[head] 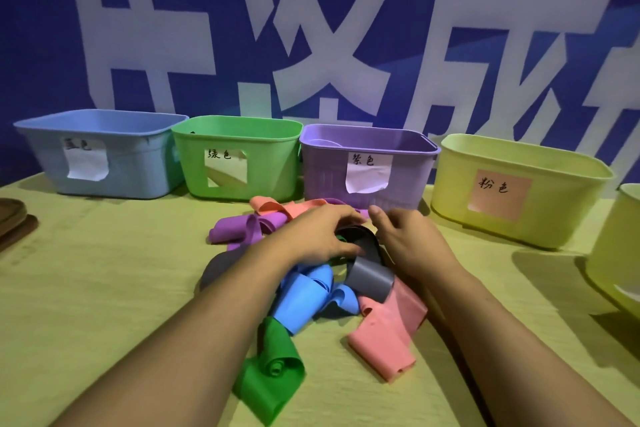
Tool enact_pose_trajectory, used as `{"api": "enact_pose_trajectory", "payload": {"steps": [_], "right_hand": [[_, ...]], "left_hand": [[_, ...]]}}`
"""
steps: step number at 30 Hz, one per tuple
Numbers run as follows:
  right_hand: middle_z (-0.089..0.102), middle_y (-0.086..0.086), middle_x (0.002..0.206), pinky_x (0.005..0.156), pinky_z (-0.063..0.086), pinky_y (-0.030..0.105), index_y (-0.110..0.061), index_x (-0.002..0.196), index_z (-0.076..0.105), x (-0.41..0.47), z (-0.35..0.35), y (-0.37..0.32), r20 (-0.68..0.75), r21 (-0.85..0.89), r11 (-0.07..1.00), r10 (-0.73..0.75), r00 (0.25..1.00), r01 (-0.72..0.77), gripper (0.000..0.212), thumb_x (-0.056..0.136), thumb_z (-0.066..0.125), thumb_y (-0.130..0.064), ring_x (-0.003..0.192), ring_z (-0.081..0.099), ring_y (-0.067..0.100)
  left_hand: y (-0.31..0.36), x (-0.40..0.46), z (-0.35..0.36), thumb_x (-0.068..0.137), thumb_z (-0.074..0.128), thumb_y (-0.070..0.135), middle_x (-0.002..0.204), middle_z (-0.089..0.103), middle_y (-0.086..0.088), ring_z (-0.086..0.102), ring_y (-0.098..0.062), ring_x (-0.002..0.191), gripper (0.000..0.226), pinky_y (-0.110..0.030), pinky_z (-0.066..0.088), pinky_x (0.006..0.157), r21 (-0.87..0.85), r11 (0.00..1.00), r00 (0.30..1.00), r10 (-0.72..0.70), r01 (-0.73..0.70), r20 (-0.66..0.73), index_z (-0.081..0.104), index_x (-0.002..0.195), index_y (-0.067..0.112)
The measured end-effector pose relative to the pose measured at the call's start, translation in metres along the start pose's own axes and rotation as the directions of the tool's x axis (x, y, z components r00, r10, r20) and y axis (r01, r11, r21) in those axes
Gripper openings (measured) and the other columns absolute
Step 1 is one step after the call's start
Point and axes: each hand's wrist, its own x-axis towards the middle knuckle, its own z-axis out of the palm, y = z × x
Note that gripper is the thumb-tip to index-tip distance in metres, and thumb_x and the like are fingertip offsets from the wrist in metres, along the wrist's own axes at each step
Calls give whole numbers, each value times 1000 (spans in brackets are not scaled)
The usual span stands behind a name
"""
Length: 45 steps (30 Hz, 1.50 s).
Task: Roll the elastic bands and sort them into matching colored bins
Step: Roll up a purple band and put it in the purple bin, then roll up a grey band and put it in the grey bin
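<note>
A heap of flat elastic bands lies mid-table: purple (235, 230), pink (384, 333), blue (304, 298), green (270, 371) and dark grey (370, 277). My left hand (311, 236) rests on top of the heap, its fingers curled around the black band (356, 236). My right hand (401, 232) sits beside it with its fingers curled down into the same tangle; what they hold is hidden. Behind the heap stand four bins: blue (41, 146), green (277, 149), purple (408, 156) and yellow (561, 208) with a pink label.
Another pale yellow container (620, 253) stands at the right edge. A brown object (14, 218) lies at the left edge. A yellow-green cloth covers the table (104, 288). A blue banner with white characters forms the back wall.
</note>
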Motion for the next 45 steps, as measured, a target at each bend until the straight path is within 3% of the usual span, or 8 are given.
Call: {"api": "enact_pose_trajectory", "payload": {"steps": [7,10,17,23,28,34,40,45], "right_hand": [[75,9,92,84,57,47,-17,91,68,2,0,3,-40,134,990,40,998,-34,68,97,29,-73,89,70,33],[75,8,89,84,57,48,-15,91,69,2,-2,2,-54,181,983,48,997,-37,78,90,25,-79,89,70,34],[80,-2,93,90,53,36,-17,101,80,-7,-18,-14,94,642,760,47,994,-97,80,89,32,-79,97,74,14],[79,4,104,92,58,40,-17,110,78,-8,-20,-19,134,713,697,-26,991,-78,87,73,52,-91,100,74,24],[76,4,107,80,60,37,-17,121,68,-13,-20,-21,196,761,641,-85,977,-97,64,73,76,-58,86,73,18],[72,2,120,82,61,31,-19,126,62,-15,-18,-23,174,737,674,-125,977,-45,78,58,92,-41,103,74,15],[75,-1,85,69,58,30,-19,97,72,-16,-13,-28,37,585,806,-139,990,91,21,82,84,-29,72,69,7],[72,0,75,61,54,25,-16,91,74,-9,-18,-25,-90,664,744,-28,996,81,12,88,80,-26,65,63,9]], "left_hand": [[1,2,3,71,67,73,102,66,12,55,-23,111,52,-44,45,101,240,970,1000,24,-23,-1,68,116,47],[7,1,-1,80,75,62,79,47,17,45,-23,106,29,-37,32,89,243,970,997,32,-16,-65,77,101,42],[9,0,-13,83,83,40,88,49,0,54,-22,88,21,-34,44,76,-121,988,881,28,-97,-473,74,78,21],[14,0,-18,85,81,37,93,47,3,61,-26,87,25,-33,47,79,-233,971,757,-113,-52,-643,65,71,25],[12,-2,-22,88,78,36,96,49,3,58,-19,93,31,-36,48,87,-284,959,705,-188,-20,-684,60,66,25],[7,-2,-24,89,71,44,86,52,14,58,-6,85,36,-48,48,97,-322,945,680,-271,55,-681,59,64,22],[10,-5,-24,78,59,62,91,60,9,61,-14,91,41,-48,47,98,-334,938,693,-300,90,-655,57,65,24],[5,-3,-23,76,60,67,107,58,8,59,-17,106,29,-48,47,100,-307,943,718,-300,125,-628,61,84,39]]}}
